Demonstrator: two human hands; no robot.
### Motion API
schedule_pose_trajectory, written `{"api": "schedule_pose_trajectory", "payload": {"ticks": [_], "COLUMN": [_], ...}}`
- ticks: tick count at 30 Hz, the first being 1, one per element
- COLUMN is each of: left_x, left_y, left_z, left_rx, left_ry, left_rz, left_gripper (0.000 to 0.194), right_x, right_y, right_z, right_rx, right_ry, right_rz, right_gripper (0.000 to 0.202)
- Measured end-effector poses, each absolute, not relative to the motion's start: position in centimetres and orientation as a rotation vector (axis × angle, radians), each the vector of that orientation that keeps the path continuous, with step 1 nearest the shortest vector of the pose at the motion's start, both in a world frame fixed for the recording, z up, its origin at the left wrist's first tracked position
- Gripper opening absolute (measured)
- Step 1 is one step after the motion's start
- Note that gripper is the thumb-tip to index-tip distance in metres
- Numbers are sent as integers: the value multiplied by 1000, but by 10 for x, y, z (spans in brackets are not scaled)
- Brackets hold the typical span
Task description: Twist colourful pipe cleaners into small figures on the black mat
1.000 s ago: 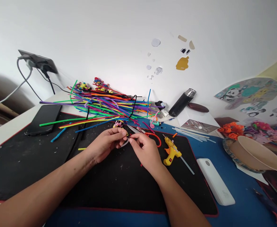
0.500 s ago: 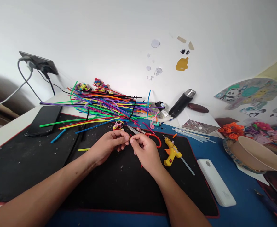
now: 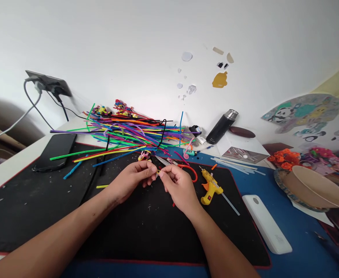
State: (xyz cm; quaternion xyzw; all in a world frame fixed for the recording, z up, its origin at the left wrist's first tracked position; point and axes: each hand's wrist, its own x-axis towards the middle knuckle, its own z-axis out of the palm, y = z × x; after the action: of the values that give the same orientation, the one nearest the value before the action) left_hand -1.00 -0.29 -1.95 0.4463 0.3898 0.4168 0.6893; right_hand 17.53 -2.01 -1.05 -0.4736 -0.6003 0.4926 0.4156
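My left hand (image 3: 137,175) and my right hand (image 3: 177,183) meet over the black mat (image 3: 146,235), fingertips almost touching. Both are closed in a pinch on one small yellow piece of pipe cleaner (image 3: 158,172), mostly hidden by the fingers. Just beyond them lies a little multicoloured figure (image 3: 144,155). Orange-handled scissors (image 3: 195,175) rest behind my right hand, partly covered by it. To the right of that hand a yellow glue gun (image 3: 211,187) lies on its side with a clear stick in its back. A short yellow pipe cleaner (image 3: 102,186) is left of my left hand.
A heap of colourful pipe cleaners (image 3: 129,131) runs along the wall, several small figures behind it. A phone (image 3: 55,152) lies at the left. Glue sticks (image 3: 235,165), a black flask (image 3: 222,126), a white power bank (image 3: 267,224) and a beige bowl (image 3: 319,187) are at the right.
The view has shifted slightly. My hands keep their pinch in nearly the same place, and a little more of the yellow piece shows between the fingertips.
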Motion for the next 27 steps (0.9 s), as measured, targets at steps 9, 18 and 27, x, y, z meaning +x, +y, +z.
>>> {"api": "schedule_pose_trajectory", "payload": {"ticks": [9, 18, 27], "left_x": [-10, -9, -9], "left_y": [-6, -4, -5], "left_z": [-15, -17, -20], "left_rx": [849, 741, 682], "left_ry": [816, 780, 744], "left_rz": [882, 866, 855], "left_gripper": [39, 38, 36], "right_x": [176, 175, 173], "right_y": [-20, -21, -21], "right_z": [-10, -8, -7], "right_rx": [-1156, -1137, -1115], "right_ry": [-1496, -1492, -1461], "right_rz": [1268, 1296, 1354], "right_gripper": [19, 19, 21]}}
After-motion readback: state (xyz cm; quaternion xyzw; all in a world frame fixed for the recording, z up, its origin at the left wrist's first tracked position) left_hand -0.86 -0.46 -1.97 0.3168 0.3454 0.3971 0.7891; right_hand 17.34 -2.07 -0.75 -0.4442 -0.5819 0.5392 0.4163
